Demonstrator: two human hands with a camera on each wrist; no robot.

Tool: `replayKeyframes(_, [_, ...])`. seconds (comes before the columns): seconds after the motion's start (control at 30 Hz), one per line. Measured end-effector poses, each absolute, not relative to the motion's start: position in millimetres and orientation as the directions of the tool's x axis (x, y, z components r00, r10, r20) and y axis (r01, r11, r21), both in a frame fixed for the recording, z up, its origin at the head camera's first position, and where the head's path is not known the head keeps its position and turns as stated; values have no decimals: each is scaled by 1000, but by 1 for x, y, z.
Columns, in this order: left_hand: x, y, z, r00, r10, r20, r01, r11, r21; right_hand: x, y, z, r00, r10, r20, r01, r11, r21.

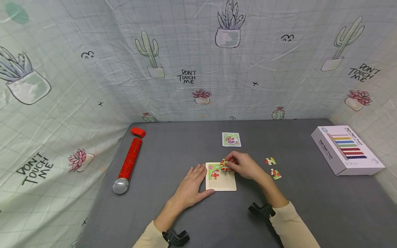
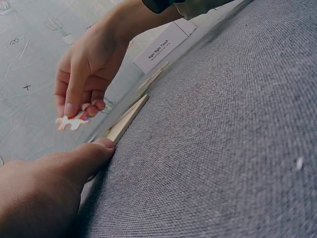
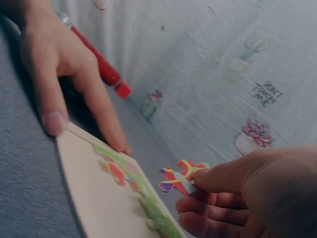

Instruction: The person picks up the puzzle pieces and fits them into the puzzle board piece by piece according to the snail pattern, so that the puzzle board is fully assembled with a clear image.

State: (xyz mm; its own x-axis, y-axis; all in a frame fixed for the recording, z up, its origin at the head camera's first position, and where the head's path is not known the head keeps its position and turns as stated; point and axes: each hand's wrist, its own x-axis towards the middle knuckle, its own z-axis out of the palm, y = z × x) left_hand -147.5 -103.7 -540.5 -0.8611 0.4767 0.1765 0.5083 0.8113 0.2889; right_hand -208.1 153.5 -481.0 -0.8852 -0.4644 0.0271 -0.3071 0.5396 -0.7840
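My right hand [image 1: 246, 166] pinches a colourful jigsaw piece [image 3: 182, 175] between thumb and fingers, above the upper part of a square wooden puzzle board [image 1: 224, 185]. The right wrist view shows the held piece, red and yellow with purple bits, raised off the board. My left hand [image 1: 190, 189] lies at the board's left side, its fingers extended along the edge and the thumb by the near left corner. A green and red piece [image 1: 214, 172] sits in the board's upper left. Another green piece [image 3: 161, 216] lies along the same side, largely hidden in the head view.
Two loose jigsaw pieces, one above [image 1: 270, 161] and one below [image 1: 275, 174], lie right of my right hand. Beyond the board is a picture card [image 1: 231, 140]. A red microphone [image 1: 128, 162] and red block [image 1: 138, 132] lie left; a white box [image 1: 350, 148] stands right.
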Motion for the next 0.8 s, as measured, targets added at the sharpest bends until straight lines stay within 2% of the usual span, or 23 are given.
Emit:
replayKeyframes(0.57, [-148,-104,-541,-858,477,192,514,806,292,-204,137,-494,-839,-544,-24,-316,521,-793])
replayKeyframes(0.8, [-147,-103,-541,-856,480,192,516,804,294,-202,137,-496,-847,-529,-50,-314,574,-756])
